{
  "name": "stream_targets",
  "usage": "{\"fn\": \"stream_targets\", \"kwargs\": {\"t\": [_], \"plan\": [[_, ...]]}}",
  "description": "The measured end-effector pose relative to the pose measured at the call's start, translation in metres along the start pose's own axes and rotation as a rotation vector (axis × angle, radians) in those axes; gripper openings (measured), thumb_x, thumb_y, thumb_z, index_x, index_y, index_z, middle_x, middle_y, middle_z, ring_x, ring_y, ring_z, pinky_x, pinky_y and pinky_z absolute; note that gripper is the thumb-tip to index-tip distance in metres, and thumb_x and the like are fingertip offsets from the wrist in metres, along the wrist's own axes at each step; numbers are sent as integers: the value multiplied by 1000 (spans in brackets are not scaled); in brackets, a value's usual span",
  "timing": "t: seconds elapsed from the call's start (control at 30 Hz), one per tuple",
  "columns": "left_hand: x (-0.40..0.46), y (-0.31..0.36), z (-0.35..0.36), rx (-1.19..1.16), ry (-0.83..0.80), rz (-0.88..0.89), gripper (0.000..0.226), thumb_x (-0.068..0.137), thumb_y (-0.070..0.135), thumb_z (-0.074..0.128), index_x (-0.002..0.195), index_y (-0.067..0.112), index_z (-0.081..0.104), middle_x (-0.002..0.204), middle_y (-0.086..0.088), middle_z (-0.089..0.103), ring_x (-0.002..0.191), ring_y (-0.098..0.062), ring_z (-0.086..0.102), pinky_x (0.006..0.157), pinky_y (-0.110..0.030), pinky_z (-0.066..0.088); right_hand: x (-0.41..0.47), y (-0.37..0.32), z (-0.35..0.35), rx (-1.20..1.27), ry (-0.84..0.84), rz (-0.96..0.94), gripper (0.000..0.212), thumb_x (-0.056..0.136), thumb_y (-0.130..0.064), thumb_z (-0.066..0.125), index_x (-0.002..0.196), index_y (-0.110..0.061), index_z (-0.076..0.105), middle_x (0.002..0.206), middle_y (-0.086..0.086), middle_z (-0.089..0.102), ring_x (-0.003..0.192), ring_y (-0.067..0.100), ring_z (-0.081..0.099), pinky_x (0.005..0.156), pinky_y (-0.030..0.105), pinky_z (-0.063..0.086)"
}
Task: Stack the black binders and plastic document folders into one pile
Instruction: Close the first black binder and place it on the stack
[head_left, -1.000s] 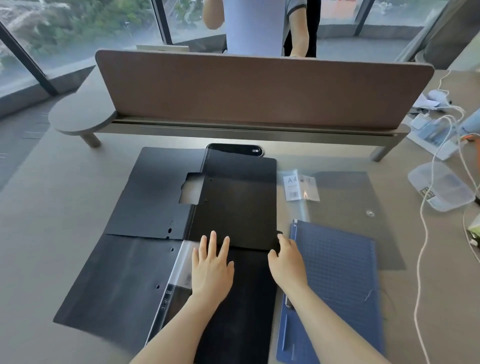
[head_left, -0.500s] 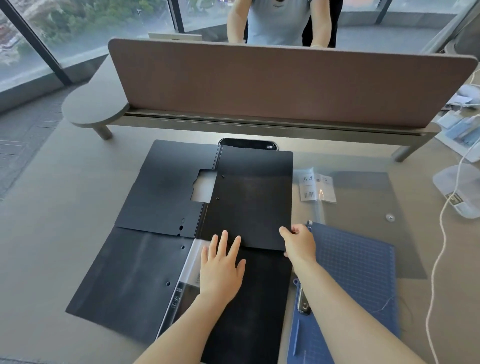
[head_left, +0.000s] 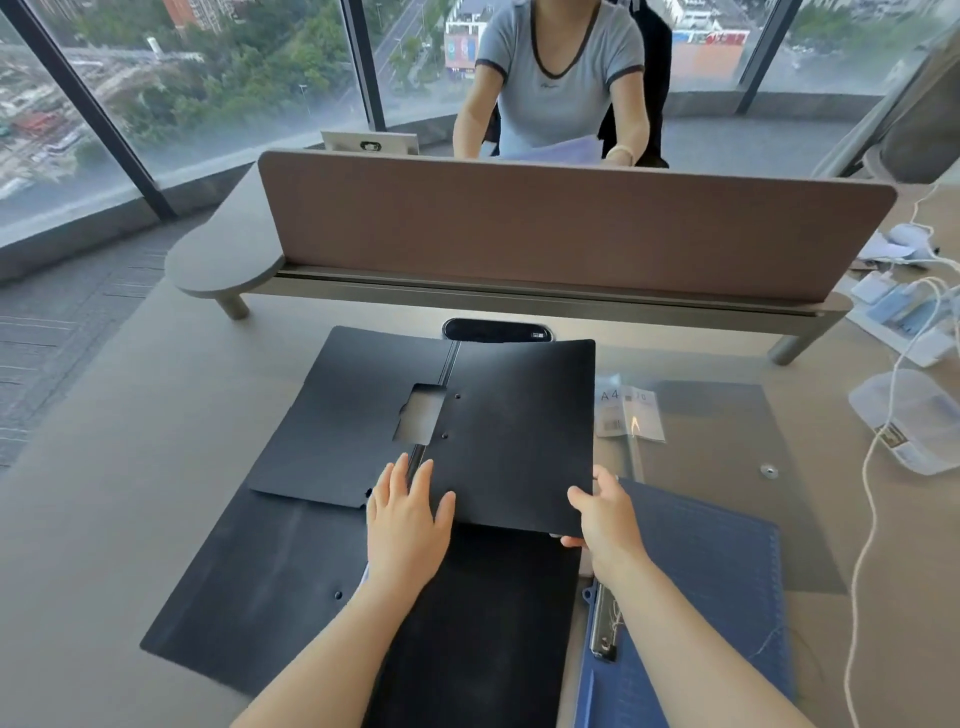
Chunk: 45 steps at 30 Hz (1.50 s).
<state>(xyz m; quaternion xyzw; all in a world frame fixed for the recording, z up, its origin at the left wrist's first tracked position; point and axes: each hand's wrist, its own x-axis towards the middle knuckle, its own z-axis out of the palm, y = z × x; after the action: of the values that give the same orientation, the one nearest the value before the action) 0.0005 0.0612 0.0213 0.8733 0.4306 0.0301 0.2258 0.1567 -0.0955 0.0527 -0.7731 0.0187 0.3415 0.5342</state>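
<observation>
Black binders, head view: upper black binder (head_left: 498, 431) lies open on the desk (head_left: 119, 519), overlapping the lower black binder (head_left: 291, 582).
My right hand (head_left: 605, 519): pinching the upper binder's near right corner, thumb on top.
My left hand (head_left: 408, 525): flat, fingers spread, pressing at the spine.
Blue folder (head_left: 717, 582): just right, over the clear folder (head_left: 717, 441).
</observation>
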Motion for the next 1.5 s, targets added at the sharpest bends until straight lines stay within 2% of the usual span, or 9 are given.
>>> {"fn": "stream_targets", "kwargs": {"t": [0.27,0.47,0.67,0.77,0.9,1.17,1.27,1.4,1.5], "plan": [[16,1,-48,-145,-11,-188,61,97,51,43,152,26,31,164,-11,18,150,-32,15,121,-49,20,-21,-6,-20,152,-99,-37,27,98,-11,47,120,-25,57,124,-1,63,105,27,64,48,28,52],[16,8,-93,-670,9,-295,71,91,53,57,152,25,33,152,-1,42,138,-27,41,112,-42,35,-39,-34,-30,260,-271,-137,29,100,-9,46,120,-26,59,113,4,71,77,21,69,42,28,44],[7,20,-147,-1019,-10,-220,49,91,42,64,135,24,54,126,-2,67,105,-20,68,91,-36,55,-53,-59,-24,327,-371,-235,31,102,-11,44,121,-29,59,113,2,73,88,25,73,51,30,50],[2,23,-167,-1133,-94,-158,35,88,31,69,122,24,62,112,-5,74,97,-26,73,84,-41,59,-58,-68,-20,335,-410,-289,32,102,-10,42,122,-28,59,108,3,73,80,23,71,50,29,47],[-1,19,-170,-1274,-177,-138,46,74,21,72,119,17,65,111,-15,74,98,-36,72,79,-44,60,-60,-70,-18,305,-430,-314,32,102,-8,42,120,-28,59,99,1,73,73,19,69,44,29,45],[-14,11,-120,-1373,-283,-227,35,85,-4,61,114,15,69,109,-20,74,90,-37,72,76,-45,60,-48,-40,-25,55,-205,-275,19,94,-5,49,100,-11,66,97,5,73,93,23,69,73,26,54],[-24,10,-94,-1379,-349,-299,37,87,-7,59,119,10,65,108,-23,73,90,-39,71,76,-47,60,-34,-13,-29,-128,-63,-214,24,96,-16,54,118,-10,59,103,4,63,101,24,61,85,31,48],[-38,14,-63,-1353,-435,-393,37,87,-7,59,116,13,67,107,-23,74,93,-42,71,75,-47,60,-31,14,-37,-50,-23,-101,46,96,-21,57,140,-16,44,131,2,55,123,21,53,104,39,44],[-46,17,-41,-1303,-478,-428,39,85,-8,61,118,13,67,106,-22,74,93,-41,72,81,-49,59,-32,29,-45,-28,21,-39,38,98,-18,53,136,-15,50,122,-1,58,111,18,56,94,35,46]]}}
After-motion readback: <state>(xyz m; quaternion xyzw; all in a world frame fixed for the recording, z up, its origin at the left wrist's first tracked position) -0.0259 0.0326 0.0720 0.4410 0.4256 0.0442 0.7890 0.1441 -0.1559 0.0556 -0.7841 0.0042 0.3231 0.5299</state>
